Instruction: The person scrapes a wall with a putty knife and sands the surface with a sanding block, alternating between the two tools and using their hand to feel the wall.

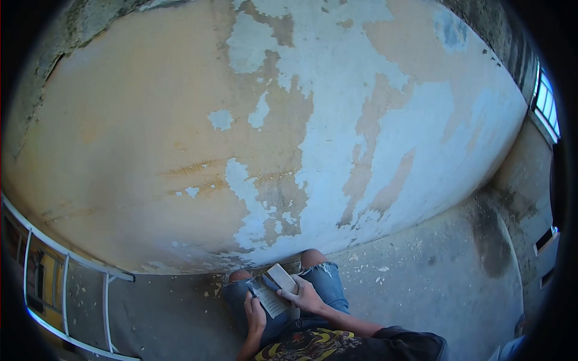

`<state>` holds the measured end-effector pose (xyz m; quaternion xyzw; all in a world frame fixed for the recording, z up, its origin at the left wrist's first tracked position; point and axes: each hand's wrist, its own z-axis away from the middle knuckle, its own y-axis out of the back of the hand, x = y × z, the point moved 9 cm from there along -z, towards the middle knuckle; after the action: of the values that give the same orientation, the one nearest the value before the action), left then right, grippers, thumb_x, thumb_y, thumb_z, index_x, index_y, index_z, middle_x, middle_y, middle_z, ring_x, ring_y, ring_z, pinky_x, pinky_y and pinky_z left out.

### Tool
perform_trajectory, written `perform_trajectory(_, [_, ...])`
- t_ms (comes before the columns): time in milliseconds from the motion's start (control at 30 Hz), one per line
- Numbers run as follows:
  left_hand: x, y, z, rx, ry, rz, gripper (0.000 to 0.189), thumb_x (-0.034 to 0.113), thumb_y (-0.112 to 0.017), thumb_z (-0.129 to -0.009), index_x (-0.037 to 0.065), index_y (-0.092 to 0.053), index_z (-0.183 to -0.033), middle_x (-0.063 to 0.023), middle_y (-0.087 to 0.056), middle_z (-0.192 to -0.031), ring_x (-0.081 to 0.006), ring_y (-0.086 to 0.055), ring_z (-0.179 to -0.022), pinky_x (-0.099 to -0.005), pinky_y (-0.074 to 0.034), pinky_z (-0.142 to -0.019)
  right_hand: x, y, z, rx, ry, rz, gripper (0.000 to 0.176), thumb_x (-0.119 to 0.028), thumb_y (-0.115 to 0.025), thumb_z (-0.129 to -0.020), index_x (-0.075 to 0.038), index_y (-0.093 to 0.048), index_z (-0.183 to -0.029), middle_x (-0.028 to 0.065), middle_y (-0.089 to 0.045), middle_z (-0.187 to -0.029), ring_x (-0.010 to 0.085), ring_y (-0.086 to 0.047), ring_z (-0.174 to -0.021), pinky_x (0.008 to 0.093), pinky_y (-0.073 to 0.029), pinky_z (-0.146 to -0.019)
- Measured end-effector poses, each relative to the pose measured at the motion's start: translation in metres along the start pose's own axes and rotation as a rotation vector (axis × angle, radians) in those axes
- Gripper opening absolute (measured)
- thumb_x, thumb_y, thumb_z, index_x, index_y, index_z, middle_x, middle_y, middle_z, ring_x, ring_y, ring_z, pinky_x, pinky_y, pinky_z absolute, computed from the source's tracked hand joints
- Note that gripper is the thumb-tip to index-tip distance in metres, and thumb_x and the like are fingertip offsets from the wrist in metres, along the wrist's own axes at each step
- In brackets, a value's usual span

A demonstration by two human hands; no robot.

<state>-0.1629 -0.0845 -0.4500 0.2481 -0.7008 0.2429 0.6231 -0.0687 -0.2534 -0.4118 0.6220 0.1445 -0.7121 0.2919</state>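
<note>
Wide-angle view from the head, with strong barrel distortion: the wall (180, 120) bows outward and black vignetting closes the corners. Illumination is moderate and bluish at right — brightest at the window (546, 103), where the panes glare — and warmer, dimmer at left, with a soft shadow across the plaster. Fine detail about the hands (306, 296) is soft.

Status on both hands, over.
Left hand: gripping a sheet. Right hand: fingers closed on a pale block, close over the sheet. White ladder off to the left, not between the hands.
</note>
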Motion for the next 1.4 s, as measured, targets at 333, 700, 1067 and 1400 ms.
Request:
perform_trajectory(333, [-0.02,-0.014,-0.005,0.079,0.096,-0.011,0.046,0.031,-0.045,-0.107,-0.006,-0.046,-0.134,-0.019,-0.067,-0.108,-0.0279,-0.068,-0.102,-0.0372,-0.052,-0.085,0.002,0.018,-0.006,-0.052,0.043,-0.255,0.042,-0.027,-0.075,-0.092,-0.001,-0.056,-0.12,0.0004,-0.06,-0.076,0.0065,-0.052,-0.054,0.0243,-0.041,-0.047])
perform_trajectory(700, [-0.009,-0.055,-0.013,-0.26,0.015,-0.169,0.058,0.049,-0.05,-0.103,-0.007,-0.063,-0.106,-0.0186,-0.069,-0.094,-0.0205,-0.066,-0.088,-0.0348,-0.05,-0.079,0.029,0.048,-0.009,0.016,-0.03,-0.302,0.039,-0.024,-0.074,-0.093,0.0,-0.056,-0.118,0.002,-0.062,-0.08,0.0077,-0.051,-0.053,0.0241,-0.04,-0.049])
perform_trajectory(1067, [-0.074,-0.032,-0.003,0.163,0.468,0.165,0.039,0.031,-0.054,-0.099,-0.006,-0.06,-0.111,-0.016,-0.066,-0.105,-0.0237,-0.065,-0.094,-0.037,-0.05,-0.084,-0.001,0.01,0.015,0.127,0.19,0.21,0.06,-0.034,-0.064,-0.098,0.003,-0.039,-0.138,0.0294,-0.066,-0.112,0.0426,-0.066,-0.108,0.0467,-0.052,-0.092])
perform_trajectory(1400, [-0.022,-0.068,0.0,-0.218,0.528,0.947,0.052,0.039,-0.05,-0.1,0.003,-0.046,-0.137,-0.0131,-0.055,-0.136,-0.0263,-0.05,-0.13,-0.0473,-0.04,-0.109,0.018,0.029,-0.004,0.118,0.157,0.321,0.057,-0.038,-0.064,-0.097,0.003,-0.046,-0.133,0.0262,-0.067,-0.098,0.0397,-0.068,-0.098,0.0466,-0.053,-0.084])
